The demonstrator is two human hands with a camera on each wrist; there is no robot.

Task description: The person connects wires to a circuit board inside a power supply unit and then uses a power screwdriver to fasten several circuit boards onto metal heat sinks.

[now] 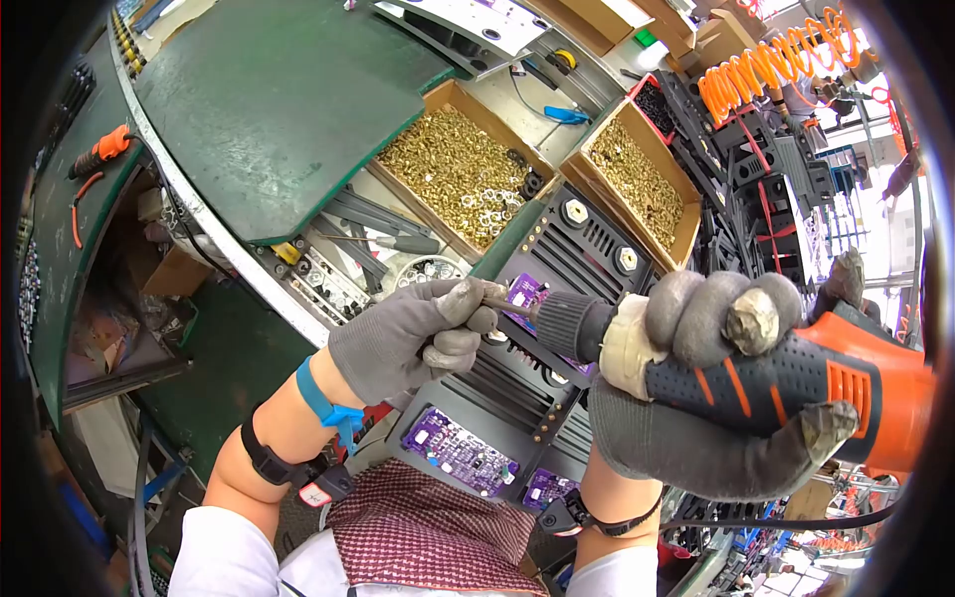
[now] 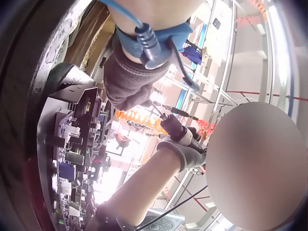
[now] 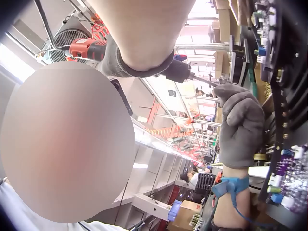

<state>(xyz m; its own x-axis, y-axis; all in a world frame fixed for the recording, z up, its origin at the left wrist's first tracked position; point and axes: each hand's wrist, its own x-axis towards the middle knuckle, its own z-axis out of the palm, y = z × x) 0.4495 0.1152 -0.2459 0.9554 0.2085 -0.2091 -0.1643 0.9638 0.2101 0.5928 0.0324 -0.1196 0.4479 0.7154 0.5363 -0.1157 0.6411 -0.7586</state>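
Note:
My gloved right hand (image 1: 676, 438) grips an orange-and-black power screwdriver (image 1: 865, 388) held sideways, its ribbed dark collar (image 1: 569, 323) facing left. A thin metal bit (image 1: 514, 306) sticks out of the collar. At the bit's tip, the thumb and forefinger of my gloved left hand (image 1: 413, 328) pinch its end; I cannot tell whether a small fastener is there too. In the right wrist view the left hand (image 3: 240, 125) has its other fingers curled. Below both hands lie black finned housings (image 1: 557, 239) and purple circuit boards (image 1: 463, 453).
Cardboard trays of brass fasteners (image 1: 438, 149) stand beyond the housings, near grey hand tools (image 1: 408, 242). A green mat (image 1: 288, 99) covers the left bench. An orange coiled hose (image 1: 776, 65) hangs at upper right. A black cable (image 1: 796, 522) runs below the screwdriver.

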